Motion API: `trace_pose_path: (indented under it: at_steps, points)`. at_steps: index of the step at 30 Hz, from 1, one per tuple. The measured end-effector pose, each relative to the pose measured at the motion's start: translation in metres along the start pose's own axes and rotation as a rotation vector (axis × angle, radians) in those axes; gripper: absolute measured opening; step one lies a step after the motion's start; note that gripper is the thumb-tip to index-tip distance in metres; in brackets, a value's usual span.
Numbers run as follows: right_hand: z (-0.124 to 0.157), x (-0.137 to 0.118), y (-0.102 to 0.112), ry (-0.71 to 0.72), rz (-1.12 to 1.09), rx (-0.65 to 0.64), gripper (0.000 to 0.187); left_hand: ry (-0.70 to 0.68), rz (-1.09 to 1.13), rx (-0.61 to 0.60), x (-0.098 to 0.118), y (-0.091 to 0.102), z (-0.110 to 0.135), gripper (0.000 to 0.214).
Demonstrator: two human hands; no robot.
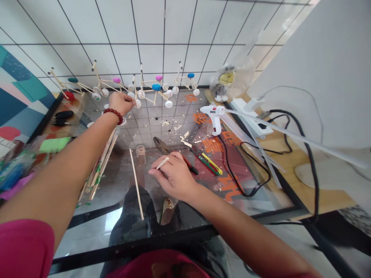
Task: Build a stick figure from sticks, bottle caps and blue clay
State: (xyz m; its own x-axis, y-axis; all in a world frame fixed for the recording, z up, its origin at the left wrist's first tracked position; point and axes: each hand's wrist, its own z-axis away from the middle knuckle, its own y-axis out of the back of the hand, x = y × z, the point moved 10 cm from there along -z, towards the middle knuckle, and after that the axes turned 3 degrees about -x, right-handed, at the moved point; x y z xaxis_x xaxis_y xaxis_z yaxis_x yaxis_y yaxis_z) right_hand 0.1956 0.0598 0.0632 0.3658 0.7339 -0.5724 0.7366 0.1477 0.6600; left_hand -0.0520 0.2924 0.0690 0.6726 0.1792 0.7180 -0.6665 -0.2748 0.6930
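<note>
At the table's far side, my left hand (120, 103), with a red bead bracelet (113, 112) on the wrist, pinches at the front wheel area of a small stick tricycle with a blue seat (156, 87). Its fingertips partly hide what they grip. Between the thumb and fingers of my right hand (175, 175) is a short wooden stick (162, 163), held above the glass tabletop. Left of that hand lies a long wooden stick (136, 183). Behind it are pliers (160, 144) and a yellow-green utility knife (207, 159). More stick tricycles with pink (116, 80) or teal (73, 80) seats stand along the wall.
A white glue gun (213, 116) with a long glue stick stands at the right, its black cord looping near the edge. Beyond it sits a white power strip (252, 119). Wood scraps (185, 135) litter the glass. Bundled sticks (101, 166) and plastic bags (20, 170) lie left.
</note>
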Motion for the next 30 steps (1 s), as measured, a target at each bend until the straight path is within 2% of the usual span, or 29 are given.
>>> trace_pose_path:
  at_steps: [3, 5, 6, 7, 9, 12, 15, 18, 24, 30]
  points:
    - [-0.002, 0.005, 0.006, -0.07, -0.099, 0.017, 0.023, -0.088, 0.009, 0.075, 0.019, 0.023, 0.02, 0.01]
    - [-0.004, 0.016, 0.013, -0.175, -0.232, 0.051, 0.019, -0.131, 0.157, 0.085, 0.032, 0.035, 0.047, 0.007]
    - [-0.004, 0.024, 0.015, -0.235, -0.313, 0.076, 0.017, -0.134, 0.275, 0.039, 0.037, 0.034, 0.064, 0.006]
    - [-0.004, 0.031, 0.017, -0.29, -0.394, 0.101, 0.017, -0.139, 0.395, -0.041, 0.043, 0.029, 0.083, 0.006]
    - [-0.004, 0.044, 0.019, -0.366, -0.542, 0.141, 0.02, -0.11, 0.54, -0.297, 0.051, 0.005, 0.127, 0.007]
    - [-0.006, 0.057, 0.018, -0.408, -0.656, 0.166, 0.029, 0.014, 0.628, -0.595, 0.046, -0.033, 0.192, 0.022]
    - [-0.008, 0.063, 0.008, -0.438, -0.748, 0.119, 0.04, 0.09, 0.693, -0.715, 0.035, -0.054, 0.231, 0.03]
    - [-0.01, 0.063, 0.001, -0.441, -0.815, 0.069, 0.049, 0.131, 0.722, -0.747, 0.027, -0.062, 0.246, 0.033]
    - [-0.013, 0.062, 0.012, -0.431, -0.7, 0.11, 0.056, 0.249, 0.748, -0.785, 0.015, -0.07, 0.261, 0.038]
    - [-0.014, 0.06, 0.005, -0.422, -0.665, 0.058, 0.049, 0.272, 0.789, -0.803, 0.011, -0.076, 0.27, 0.031]
